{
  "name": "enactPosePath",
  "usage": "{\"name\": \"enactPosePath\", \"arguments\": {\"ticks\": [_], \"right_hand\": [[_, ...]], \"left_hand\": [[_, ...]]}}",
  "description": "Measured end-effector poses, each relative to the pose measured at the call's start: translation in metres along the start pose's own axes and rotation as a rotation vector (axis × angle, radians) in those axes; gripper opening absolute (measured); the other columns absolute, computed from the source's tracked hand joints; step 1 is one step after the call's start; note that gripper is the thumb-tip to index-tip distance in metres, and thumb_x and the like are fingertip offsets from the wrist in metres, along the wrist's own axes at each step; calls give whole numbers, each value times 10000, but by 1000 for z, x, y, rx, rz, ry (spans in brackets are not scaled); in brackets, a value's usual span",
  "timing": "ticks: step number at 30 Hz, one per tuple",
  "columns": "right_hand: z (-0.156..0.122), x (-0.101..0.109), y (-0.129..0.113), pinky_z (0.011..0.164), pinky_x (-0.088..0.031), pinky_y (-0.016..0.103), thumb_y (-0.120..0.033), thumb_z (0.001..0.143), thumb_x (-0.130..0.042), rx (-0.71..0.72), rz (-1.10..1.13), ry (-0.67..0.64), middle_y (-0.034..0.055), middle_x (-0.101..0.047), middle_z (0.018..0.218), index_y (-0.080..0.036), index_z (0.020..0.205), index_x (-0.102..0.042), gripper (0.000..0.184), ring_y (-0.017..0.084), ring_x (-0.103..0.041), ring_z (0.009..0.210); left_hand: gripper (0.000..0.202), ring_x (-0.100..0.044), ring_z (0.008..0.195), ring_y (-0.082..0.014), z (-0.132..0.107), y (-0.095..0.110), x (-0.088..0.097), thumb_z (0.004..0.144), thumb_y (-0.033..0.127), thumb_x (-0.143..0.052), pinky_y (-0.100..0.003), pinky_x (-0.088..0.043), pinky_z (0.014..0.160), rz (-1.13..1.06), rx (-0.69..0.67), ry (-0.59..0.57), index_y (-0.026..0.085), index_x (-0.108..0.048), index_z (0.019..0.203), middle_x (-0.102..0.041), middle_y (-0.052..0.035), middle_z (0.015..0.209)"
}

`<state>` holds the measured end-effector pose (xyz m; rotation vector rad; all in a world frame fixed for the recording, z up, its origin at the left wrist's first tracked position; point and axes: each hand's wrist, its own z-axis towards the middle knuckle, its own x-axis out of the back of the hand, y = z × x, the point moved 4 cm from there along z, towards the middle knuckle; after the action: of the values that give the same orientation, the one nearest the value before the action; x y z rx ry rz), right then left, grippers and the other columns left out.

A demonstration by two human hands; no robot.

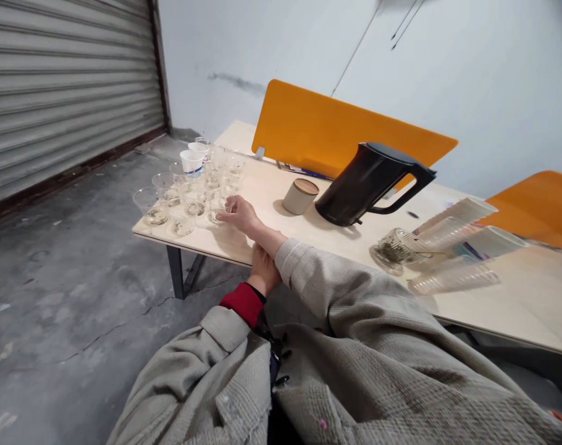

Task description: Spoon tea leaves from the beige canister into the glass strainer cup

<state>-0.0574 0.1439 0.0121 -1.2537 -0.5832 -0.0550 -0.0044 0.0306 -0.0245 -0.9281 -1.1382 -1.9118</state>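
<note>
Bare concrete floor, grey roller shutter at ten o'clock; pale wooden table with orange dividers behind. Right hand reaches out to a cluster of clear thin plastic cups, fingers loosely curled around one small clear cup at the cluster's four o'clock edge; grip looks narrow, light. Left hand rests against the right forearm, holding nothing visible. Cup judged light, flimsy, crushable, liquid inside: best held by the sidewall, gently. Black electric kettle at two o'clock.
</note>
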Motion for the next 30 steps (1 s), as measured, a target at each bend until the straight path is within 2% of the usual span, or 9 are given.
{"name": "enactPosePath", "arguments": {"ticks": [4,7,9,12,15,18,21,26,30], "right_hand": [[-1,2,-1,859,-528,342,-480,581,-970,-20,16,-7,-58,-606,855,-254,944,-546,602,182,-632,879],[-7,13,-3,1006,-586,426,-489,511,-1023,-60,95,10,27,-708,1055,-251,1021,-574,720,250,-706,1082],[-20,29,-7,1065,-595,475,-528,531,-1023,-40,142,42,93,-732,1217,-250,1091,-601,755,294,-711,1205],[-57,67,-12,1095,-598,518,-634,688,-927,78,166,110,135,-725,1343,-254,1188,-636,692,313,-709,1267],[-110,115,-10,1102,-600,517,-679,813,-815,156,132,201,115,-752,1312,-272,1220,-669,594,293,-729,1225],[-168,173,2,1063,-623,503,-637,861,-779,137,39,364,98,-787,1230,-278,1192,-707,493,279,-758,1144],[-224,243,17,968,-652,501,-567,885,-756,84,-122,593,90,-816,1129,-277,1170,-733,407,278,-780,1040],[-306,372,31,907,-638,495,-427,940,-629,6,-587,1029,79,-810,982,-250,1138,-750,292,272,-760,915],[-331,440,45,1067,-549,591,-331,947,-618,-95,-949,1031,144,-804,1135,-214,1168,-776,295,341,-708,1105]], "left_hand": [[582,-466,1603,-339,0,-2,-2,983,312,-579,-566,-367,1334,-7,7,0,191,-581,1552,-536,-165,1679],[587,-479,1592,-361,2,-2,0,970,321,-624,-585,-386,1313,8,10,2,188,-601,1541,-546,-174,1668],[547,-519,1560,-368,4,1,4,980,299,-615,-568,-409,1293,30,4,10,160,-631,1509,-580,-197,1633],[497,-571,1513,-345,8,6,10,999,235,-556,-518,-410,1290,60,7,32,101,-657,1467,-658,-226,1542],[500,-576,1504,-348,12,9,14,1015,260,-530,-529,-378,1307,103,29,43,73,-651,1463,-686,-242,1498],[464,-558,1511,-374,16,11,15,1059,355,-476,-560,-424,1259,155,2,52,137,-693,1407,-642,-200,1572],[439,-571,1492,-377,17,12,17,1059,366,-476,-554,-434,1243,184,-13,84,168,-707,1376,-660,-171,1559],[450,-578,1468,-377,19,9,19,1072,394,-437,-560,-438,1222,204,-37,101,188,-705,1368,-667,-164,1547],[486,-567,1468,-384,22,6,17,1079,416,-400,-565,-433,1220,229,-44,81,163,-693,1373,-653,-179,1554]]}}
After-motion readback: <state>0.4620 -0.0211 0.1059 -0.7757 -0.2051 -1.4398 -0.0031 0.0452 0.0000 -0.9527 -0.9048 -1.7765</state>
